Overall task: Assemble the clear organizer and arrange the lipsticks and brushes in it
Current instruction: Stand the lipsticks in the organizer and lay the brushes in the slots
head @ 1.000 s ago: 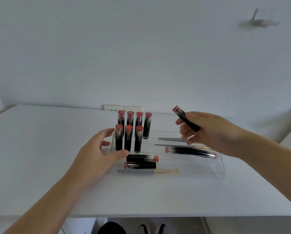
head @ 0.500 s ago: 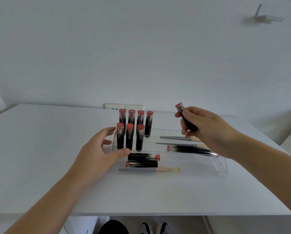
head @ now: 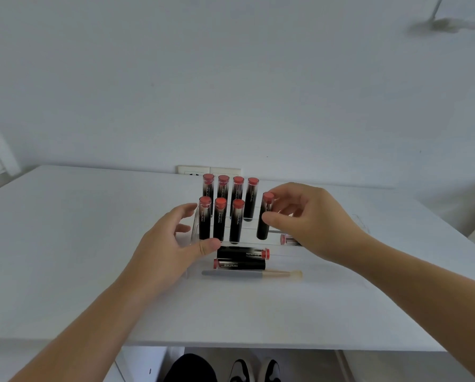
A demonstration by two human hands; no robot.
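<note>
A clear organizer (head: 195, 230) stands at the middle of the white table (head: 65, 244). Several black lipsticks with red caps (head: 223, 197) stand upright in its two back rows. My right hand (head: 310, 221) holds one more lipstick (head: 264, 216) upright at the right end of the second row. My left hand (head: 175, 244) rests against the organizer's left side, thumb at its front. Two lipsticks (head: 241, 254) lie flat in the front tier beside a grey brush with a wooden handle (head: 251, 274). Another lying lipstick (head: 286, 239) peeks out behind my right hand.
A white wall socket (head: 208, 170) sits behind the organizer at the table's back edge. The table's near edge runs across the bottom, with shoes (head: 255, 370) on the floor below it. A white wall rises behind.
My right hand has carried the lipstick left and down from above the right side, turning it from tilted to upright at the second row. My left hand has stayed at the organizer.
</note>
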